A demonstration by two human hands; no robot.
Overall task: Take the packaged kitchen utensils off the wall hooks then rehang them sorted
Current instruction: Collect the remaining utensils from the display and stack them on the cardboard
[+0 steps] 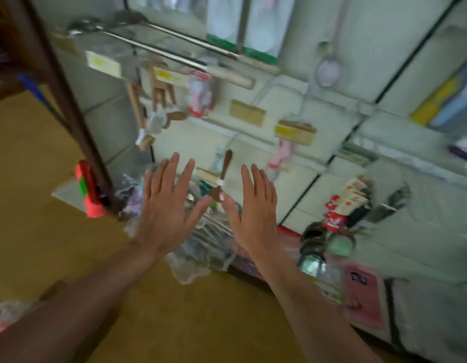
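Brown wooden spoon (225,163), pink packaged utensil (280,153), white tiled wall (331,106).

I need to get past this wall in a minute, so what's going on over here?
A person faces a white wall hung with packaged kitchen utensils. The left hand and right hand both reach toward it, open and holding nothing. A brown wooden spoon hangs just beyond the fingertips, and long-handled ladles hang higher up. A heap of clear-wrapped goods lies on the floor below. The picture is blurred, so finer detail is unclear.
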